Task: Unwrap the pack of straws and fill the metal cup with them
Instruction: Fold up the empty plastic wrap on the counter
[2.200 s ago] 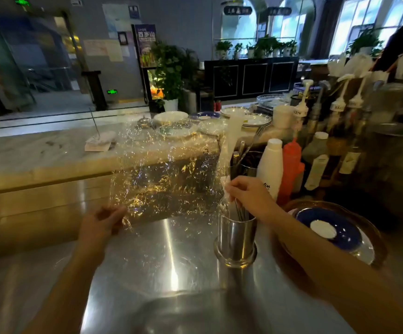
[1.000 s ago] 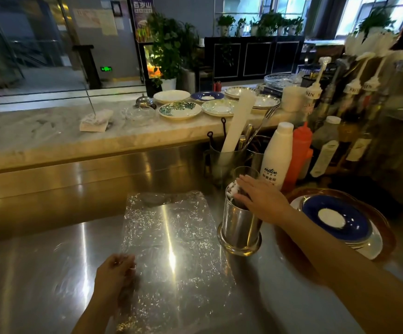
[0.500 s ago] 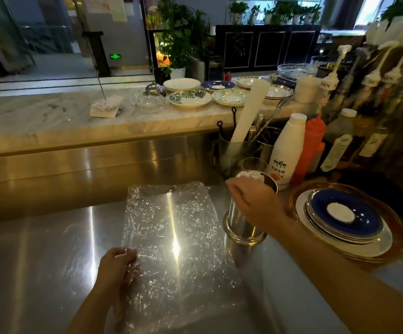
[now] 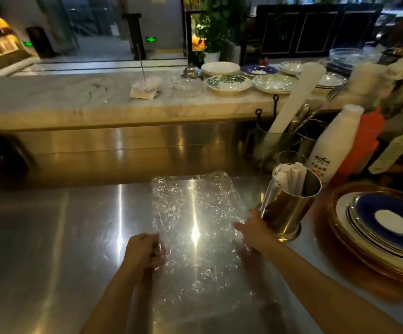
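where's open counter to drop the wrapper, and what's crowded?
Free: bare steel counter left of the clear crinkled plastic wrapper, up to the steel backsplash. Left hand pinches the wrapper's left edge. Crowded: right side, with the straw-filled metal cup, white bottle, orange bottle, stacked blue plates.

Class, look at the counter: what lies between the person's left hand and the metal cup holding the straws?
In the head view, the clear plastic wrapper lies flat between the left hand and metal cup, with the right hand at the cup's base.
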{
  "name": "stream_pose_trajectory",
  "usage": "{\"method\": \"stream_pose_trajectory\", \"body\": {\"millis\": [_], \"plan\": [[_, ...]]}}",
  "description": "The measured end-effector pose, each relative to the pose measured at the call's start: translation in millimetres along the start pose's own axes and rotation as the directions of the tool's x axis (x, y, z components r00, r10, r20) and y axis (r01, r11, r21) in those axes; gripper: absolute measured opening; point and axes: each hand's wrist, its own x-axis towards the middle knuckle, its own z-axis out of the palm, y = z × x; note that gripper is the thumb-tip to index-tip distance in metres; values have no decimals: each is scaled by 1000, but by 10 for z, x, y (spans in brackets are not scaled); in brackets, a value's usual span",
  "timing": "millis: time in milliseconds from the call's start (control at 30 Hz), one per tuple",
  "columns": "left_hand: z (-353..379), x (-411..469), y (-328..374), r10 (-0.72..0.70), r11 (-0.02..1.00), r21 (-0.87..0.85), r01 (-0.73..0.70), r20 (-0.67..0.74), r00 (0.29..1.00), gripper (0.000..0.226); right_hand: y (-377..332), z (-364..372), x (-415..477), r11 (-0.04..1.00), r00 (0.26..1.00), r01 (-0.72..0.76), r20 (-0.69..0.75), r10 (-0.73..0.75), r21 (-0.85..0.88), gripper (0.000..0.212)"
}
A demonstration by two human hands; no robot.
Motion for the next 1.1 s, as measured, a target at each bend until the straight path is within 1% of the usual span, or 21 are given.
{"method": "stream_pose_trajectory", "body": {"millis": [67, 100, 133, 167, 233, 267, 333, 433, 467, 533, 633, 733, 800, 867, 967, 1033, 1100], "plan": [[-52, 13, -3, -17, 1000, 17, 16, 56, 998, 18, -40, 0, 42, 969, 992, -122, 9, 123, 214, 70], [-84, 23, -4, -28, 1000, 11, 27, 64, 998, 13, -46, -11, 58, 953, 986, -169, 31, 167, 253, 69], [-113, 41, -13, -46, 999, -9, 47, 66, 997, 13, -40, -24, 71, 954, 982, -189, 48, 183, 234, 63], [-138, 59, -23, -68, 997, -29, 70, 70, 995, 14, -27, -28, 88, 962, 981, -191, 57, 183, 193, 51], [-171, 81, -35, -93, 995, -29, 96, 76, 993, 12, 10, -43, 109, 979, 988, -155, 50, 149, 134, 15], [-176, 82, -34, -90, 996, -14, 91, 84, 992, 11, 17, -51, 107, 982, 990, -134, 58, 128, 134, 5], [-161, 82, -20, -48, 999, 8, 48, 93, 995, 10, 36, -59, 129, 985, 994, -78, 84, 66, 151, 16], [-155, 120, 21, 36, 999, 35, -36, -7, 999, 8, -4, -83, 141, 977, 999, 6, 43, -15, 214, 18], [-156, 128, 45, 44, 999, 20, -43, -28, 999, 7, -16, -104, 139, 969, 999, 16, 28, -23, 248, 18], [-165, 134, 88, 29, 998, -56, -29, -12, 1000, 7, -23, -149, 141, 954, 998, 30, 35, -43, 298, 16], [-176, 114, 144, -8, 993, -115, 16, 68, 998, 6, -10, -215, 101, 926, 989, -6, 139, -51, 378, 5], [-223, 141, 144, 22, 993, -117, -16, 55, 998, 9, 48, -261, 42, 892, 962, -76, 268, -52, 446, 17], [-253, 151, 134, 51, 992, -121, -47, 30, 998, 5, 75, -276, -3, 894, 946, -93, 320, -58, 438, 19], [-278, 147, 126, 72, 988, -136, -68, 23, 997, 1, 91, -285, -22, 899, 942, -96, 330, -56, 427, 13], [-308, 113, 160, 100, 989, -121, -91, 69, 993, 2, 76, -305, 0, 889, 952, -101, 303, -44, 447, 5], [-336, 102, 194, 112, 991, -89, -104, 87, 990, 2, 44, -324, 14, 878, 955, -106, 293, -41, 467, 6], [-371, 113, 226, 150, 989, -21, -149, 66, 987, 4, 21, -342, 30, 865, 958, -103, 282, -46, 491, 11]]}}
